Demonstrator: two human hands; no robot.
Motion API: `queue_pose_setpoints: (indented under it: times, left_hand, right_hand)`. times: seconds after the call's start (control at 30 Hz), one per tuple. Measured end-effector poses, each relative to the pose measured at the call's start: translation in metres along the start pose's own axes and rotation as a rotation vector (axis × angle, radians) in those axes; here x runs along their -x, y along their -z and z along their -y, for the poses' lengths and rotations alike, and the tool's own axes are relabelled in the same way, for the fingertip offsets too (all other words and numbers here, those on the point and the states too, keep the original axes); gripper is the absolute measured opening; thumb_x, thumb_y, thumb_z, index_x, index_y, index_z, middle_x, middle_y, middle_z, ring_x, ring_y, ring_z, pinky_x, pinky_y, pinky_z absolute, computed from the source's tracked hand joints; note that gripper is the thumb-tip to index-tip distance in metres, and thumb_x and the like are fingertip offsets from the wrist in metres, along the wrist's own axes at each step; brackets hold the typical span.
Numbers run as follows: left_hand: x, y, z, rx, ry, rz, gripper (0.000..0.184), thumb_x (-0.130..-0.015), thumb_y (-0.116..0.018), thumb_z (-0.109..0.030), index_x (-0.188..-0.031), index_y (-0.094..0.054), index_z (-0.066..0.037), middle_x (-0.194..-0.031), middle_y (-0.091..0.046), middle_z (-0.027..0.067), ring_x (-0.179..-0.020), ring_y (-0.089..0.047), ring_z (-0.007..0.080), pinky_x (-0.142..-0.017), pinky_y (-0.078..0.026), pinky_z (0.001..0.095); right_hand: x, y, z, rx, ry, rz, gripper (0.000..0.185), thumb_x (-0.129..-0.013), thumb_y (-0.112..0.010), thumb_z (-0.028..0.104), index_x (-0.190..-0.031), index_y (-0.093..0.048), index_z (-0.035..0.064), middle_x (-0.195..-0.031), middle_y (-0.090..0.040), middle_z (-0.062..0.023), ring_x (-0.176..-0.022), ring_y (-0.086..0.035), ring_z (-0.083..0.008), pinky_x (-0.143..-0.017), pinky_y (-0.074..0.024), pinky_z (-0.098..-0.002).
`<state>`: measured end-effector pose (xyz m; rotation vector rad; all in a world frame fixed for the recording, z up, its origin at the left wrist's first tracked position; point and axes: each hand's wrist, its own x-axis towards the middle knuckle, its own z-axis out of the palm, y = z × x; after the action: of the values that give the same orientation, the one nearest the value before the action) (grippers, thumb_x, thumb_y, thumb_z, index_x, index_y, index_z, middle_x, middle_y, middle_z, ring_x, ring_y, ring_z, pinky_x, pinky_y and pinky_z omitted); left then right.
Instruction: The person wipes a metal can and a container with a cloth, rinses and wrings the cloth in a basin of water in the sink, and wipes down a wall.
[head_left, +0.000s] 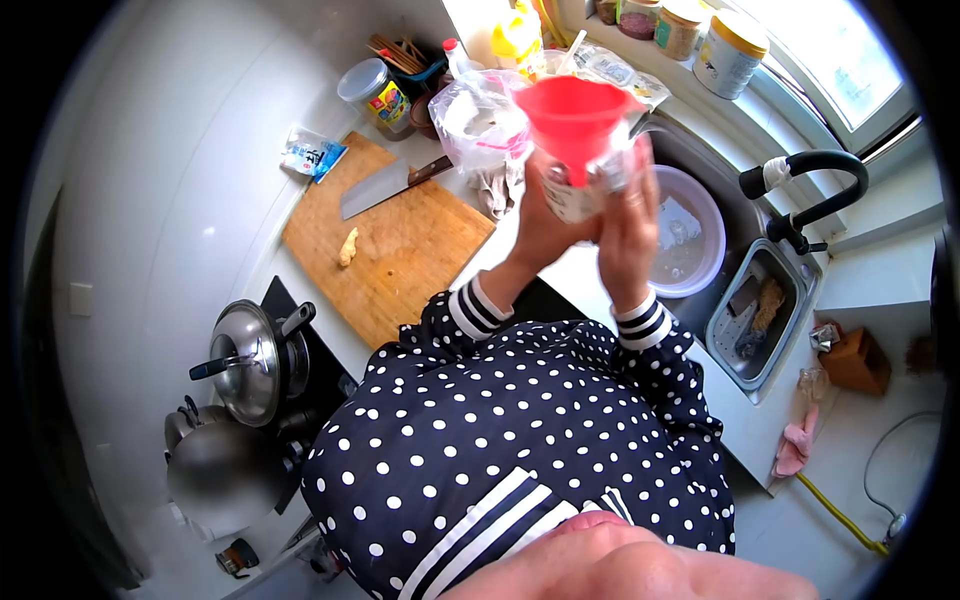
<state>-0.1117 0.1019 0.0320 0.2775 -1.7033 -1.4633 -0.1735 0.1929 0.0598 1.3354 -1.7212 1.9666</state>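
Raised above the counter, my left hand (546, 215) is wrapped round a container with a printed pale label (572, 203). My right hand (628, 235) presses against its other side, fingers upright and partly blurred. A red funnel (575, 112) sits at the container's top, wide mouth up, its spout pointing down toward it. Whether the spout is inside the opening I cannot tell. Something clear and shiny shows beside the right fingers, too blurred to name. Behind the hands stands a clear plastic bag (482, 120).
Left of my hands, a cleaver (385, 187) and a ginger piece (348, 247) lie on the wooden cutting board (420, 250). To the right are a sink with a white basin (712, 225), a black faucet (835, 165) and a drain basket (735, 350). Pans (250, 375) stand at left.
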Motion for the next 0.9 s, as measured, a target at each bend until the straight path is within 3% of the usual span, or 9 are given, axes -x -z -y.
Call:
queue_pose_setpoints:
  times: [0.03,0.1,0.2,0.37,0.43,0.5,0.57,0.77,0.9]
  left_hand:
    - [0.003,-0.007,-0.015,-0.107,-0.108,0.003,0.084,-0.056,-0.084,-0.019,-0.119,-0.03,-0.003,-0.113,-0.048,0.0137,-0.103,-0.051,0.0216,-0.086,-0.044,0.0348]
    - [0.001,-0.009,-0.018,0.006,-0.072,0.002,0.083,-0.057,-0.084,-0.018,-0.118,-0.03,-0.003,-0.113,-0.048,0.0139,-0.103,-0.051,0.0219,-0.085,-0.044,0.0341]
    - [-0.011,0.008,-0.011,0.167,0.164,-0.007,0.079,-0.056,-0.083,-0.014,-0.114,-0.031,-0.003,-0.11,-0.049,0.0133,-0.103,-0.051,0.0219,-0.083,-0.046,0.0328]
    - [0.005,-0.003,-0.009,-0.017,0.02,0.084,0.09,-0.053,-0.083,-0.012,-0.123,-0.026,-0.003,-0.116,-0.042,0.0133,-0.108,-0.046,0.0208,-0.087,-0.044,0.0329]
    - [-0.001,-0.004,-0.013,0.123,0.011,0.078,0.088,-0.054,-0.082,-0.012,-0.122,-0.027,-0.004,-0.116,-0.042,0.0143,-0.108,-0.047,0.0214,-0.085,-0.045,0.0324]
    - [-0.009,0.007,-0.011,0.253,0.197,-0.003,0.085,-0.054,-0.082,-0.011,-0.119,-0.027,-0.004,-0.111,-0.046,0.0132,-0.101,-0.051,0.0209,-0.08,-0.048,0.0303]
    - [-0.018,0.013,-0.018,0.23,0.086,0.042,0.071,-0.061,-0.077,-0.005,-0.115,-0.031,-0.004,-0.103,-0.051,0.0093,-0.091,-0.057,0.0177,-0.072,-0.052,0.0272]
    - [-0.006,0.002,-0.019,0.352,0.126,0.193,0.07,-0.065,-0.073,-0.002,-0.122,-0.033,-0.003,-0.111,-0.051,0.0104,-0.094,-0.057,0.0176,-0.08,-0.05,0.03]
    - [-0.018,0.022,-0.016,0.456,0.232,0.182,0.065,-0.067,-0.069,0.002,-0.121,-0.033,-0.004,-0.113,-0.05,0.0114,-0.102,-0.055,0.02,-0.084,-0.049,0.0312]
  right_hand:
    - [-0.011,0.003,0.007,-0.133,-0.063,-0.078,0.042,-0.086,-0.048,-0.003,-0.128,-0.045,0.0013,-0.135,-0.037,-0.0219,-0.125,-0.037,-0.0354,-0.102,-0.0318,-0.0385]
    - [-0.01,0.006,0.009,-0.057,-0.018,-0.006,0.039,-0.087,-0.047,-0.002,-0.126,-0.047,-0.0009,-0.134,-0.038,-0.0224,-0.125,-0.038,-0.0361,-0.102,-0.0319,-0.0395]
    - [0.017,0.01,-0.003,0.159,0.112,0.164,0.037,-0.085,-0.049,-0.003,-0.122,-0.05,-0.0017,-0.133,-0.04,-0.0221,-0.125,-0.037,-0.0372,-0.103,-0.0311,-0.0413]
    - [-0.004,0.018,-0.003,0.075,0.106,0.049,0.039,-0.085,-0.048,-0.003,-0.124,-0.048,-0.0012,-0.135,-0.037,-0.0216,-0.126,-0.036,-0.0366,-0.103,-0.031,-0.0404]
    - [-0.005,0.018,0.0,0.072,0.125,0.072,0.038,-0.085,-0.048,-0.004,-0.123,-0.05,-0.0015,-0.134,-0.039,-0.0213,-0.125,-0.037,-0.0367,-0.102,-0.032,-0.0411]
    - [0.008,0.019,-0.002,0.141,0.184,0.207,0.035,-0.085,-0.049,-0.003,-0.12,-0.052,-0.0017,-0.131,-0.043,-0.0213,-0.124,-0.038,-0.0369,-0.102,-0.0327,-0.0417]
    - [0.02,0.017,-0.006,0.11,0.156,0.205,0.034,-0.084,-0.051,-0.003,-0.117,-0.054,-0.0022,-0.13,-0.044,-0.022,-0.124,-0.038,-0.0381,-0.101,-0.0335,-0.042]
    - [-0.032,0.024,0.012,-0.018,0.139,0.09,0.035,-0.086,-0.05,0.002,-0.12,-0.05,-0.0021,-0.133,-0.04,-0.0208,-0.124,-0.038,-0.0361,-0.101,-0.0335,-0.0396]
    - [0.006,0.026,0.001,0.152,0.184,0.244,0.034,-0.083,-0.053,-0.002,-0.117,-0.054,-0.0011,-0.13,-0.045,-0.0182,-0.123,-0.041,-0.034,-0.1,-0.0365,-0.0393]
